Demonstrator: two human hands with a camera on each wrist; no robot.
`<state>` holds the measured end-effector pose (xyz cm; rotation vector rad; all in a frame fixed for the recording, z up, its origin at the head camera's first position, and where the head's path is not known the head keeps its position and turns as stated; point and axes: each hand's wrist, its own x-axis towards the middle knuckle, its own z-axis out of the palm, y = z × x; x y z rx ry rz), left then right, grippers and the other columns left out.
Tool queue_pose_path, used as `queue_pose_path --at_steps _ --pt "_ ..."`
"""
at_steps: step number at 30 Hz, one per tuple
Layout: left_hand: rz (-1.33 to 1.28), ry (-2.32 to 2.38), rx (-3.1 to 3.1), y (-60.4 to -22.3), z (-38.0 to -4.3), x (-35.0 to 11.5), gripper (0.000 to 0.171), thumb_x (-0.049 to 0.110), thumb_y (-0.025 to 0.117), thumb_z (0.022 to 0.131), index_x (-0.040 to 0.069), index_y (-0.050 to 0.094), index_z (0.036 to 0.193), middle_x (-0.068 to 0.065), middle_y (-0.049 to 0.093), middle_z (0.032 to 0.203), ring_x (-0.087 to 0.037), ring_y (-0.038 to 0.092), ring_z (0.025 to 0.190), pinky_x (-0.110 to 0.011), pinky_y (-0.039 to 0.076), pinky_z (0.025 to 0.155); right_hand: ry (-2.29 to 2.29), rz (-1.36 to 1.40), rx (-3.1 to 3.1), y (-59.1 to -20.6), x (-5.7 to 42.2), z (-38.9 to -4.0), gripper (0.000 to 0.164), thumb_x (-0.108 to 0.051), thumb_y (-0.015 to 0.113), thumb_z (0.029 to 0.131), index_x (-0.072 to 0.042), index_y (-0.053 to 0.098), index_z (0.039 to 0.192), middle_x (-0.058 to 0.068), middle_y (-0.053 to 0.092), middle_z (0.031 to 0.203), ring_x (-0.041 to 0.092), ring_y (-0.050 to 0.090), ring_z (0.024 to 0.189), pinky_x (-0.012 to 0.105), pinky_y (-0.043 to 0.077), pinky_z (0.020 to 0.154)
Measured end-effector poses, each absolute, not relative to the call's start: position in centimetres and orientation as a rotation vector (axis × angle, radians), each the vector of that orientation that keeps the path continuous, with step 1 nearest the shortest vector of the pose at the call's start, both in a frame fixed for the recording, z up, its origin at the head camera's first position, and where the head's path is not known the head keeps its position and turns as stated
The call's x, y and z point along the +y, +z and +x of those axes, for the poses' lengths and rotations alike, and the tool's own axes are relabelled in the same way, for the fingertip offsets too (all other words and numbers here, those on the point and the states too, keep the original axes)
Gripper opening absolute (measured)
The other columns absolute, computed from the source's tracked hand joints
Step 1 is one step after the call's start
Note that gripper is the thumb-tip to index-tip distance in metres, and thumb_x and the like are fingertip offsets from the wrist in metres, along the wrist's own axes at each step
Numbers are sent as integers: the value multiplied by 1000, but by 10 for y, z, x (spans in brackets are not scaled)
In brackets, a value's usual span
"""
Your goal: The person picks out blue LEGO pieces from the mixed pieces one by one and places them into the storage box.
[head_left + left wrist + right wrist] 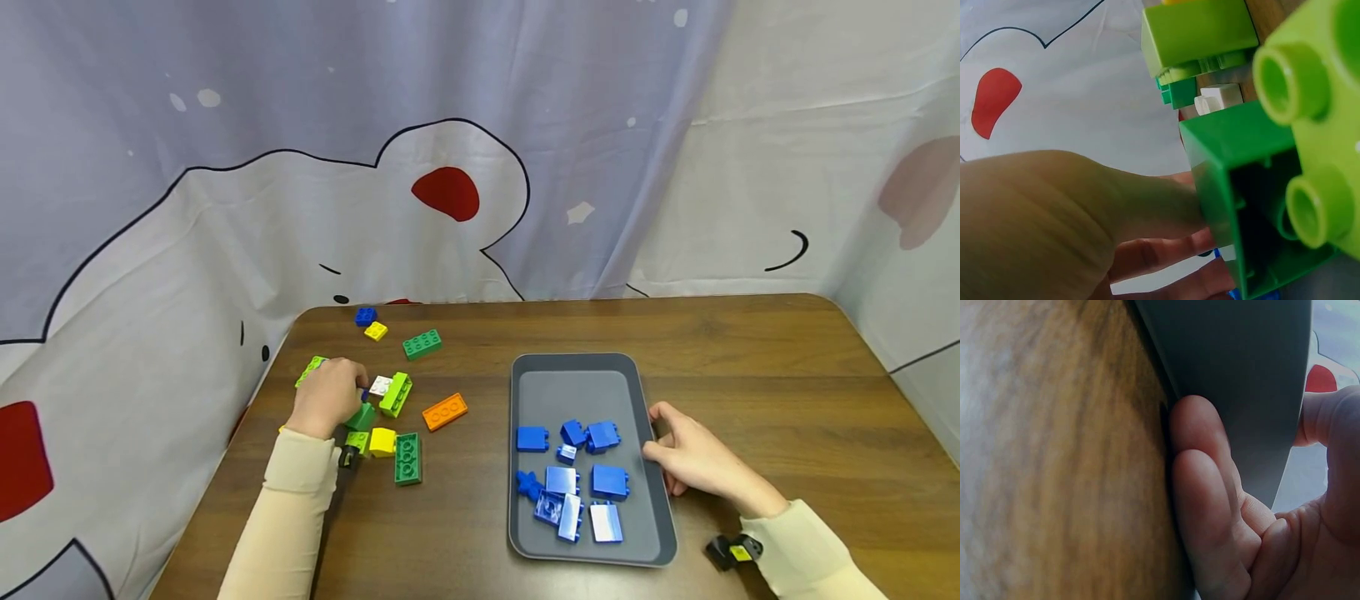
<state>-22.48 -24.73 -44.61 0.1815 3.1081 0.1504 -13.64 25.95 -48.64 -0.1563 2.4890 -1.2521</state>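
My left hand (328,400) reaches down among loose bricks on the left of the table. Close by its fingertips, a bit of a blue brick (364,395) shows. A dark green brick (1241,140) hides the fingertips in the left wrist view, so whether they grip anything is unclear. On the right, my right hand (693,454) holds the right edge of a grey tray (570,375); its thumb is at the rim and its fingers (1200,487) lie against the outer wall. Several blue bricks (610,482) and a blue star-like piece (528,485) lie in the tray.
Around the left hand lie a lime brick (396,394), a white brick (381,386), a yellow brick (382,442) and a green brick (408,458). An orange brick (445,412) sits nearer the tray. Farther back are a green brick (422,344) and a small blue brick (366,317).
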Motion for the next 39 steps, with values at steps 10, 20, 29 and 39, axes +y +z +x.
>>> queue_pose_path --at_steps 10,20,29,39 --pt "210 181 3167 -446 -223 -249 11 4 66 79 7 73 87 -13 66 89 -26 60 71 -43 52 61 -1254 -162 2490 -486 259 -137 40 -8 58 84 -1 40 119 6 58 51 20 55 37 37 48 38" --pt "348 206 3349 -428 -213 -237 7 8 71 81 6 73 87 -12 63 87 -29 61 66 -47 54 63 -1265 -168 2491 -486 260 -137 39 -7 58 84 -2 40 118 7 58 51 20 55 37 38 48 37" --pt "637 240 3423 -403 -195 -193 7 12 71 82 10 72 89 -7 63 91 -22 62 67 -39 55 61 -1263 -166 2485 -486 261 -136 40 -8 58 85 -2 40 120 7 58 51 20 55 37 37 48 37" --pt "977 361 3316 -400 -177 -138 8 18 70 84 16 71 92 3 60 94 -10 56 69 -28 52 63 -1267 -170 2483 -486 260 -136 39 -8 58 85 -2 40 119 7 58 51 21 55 37 37 48 37"
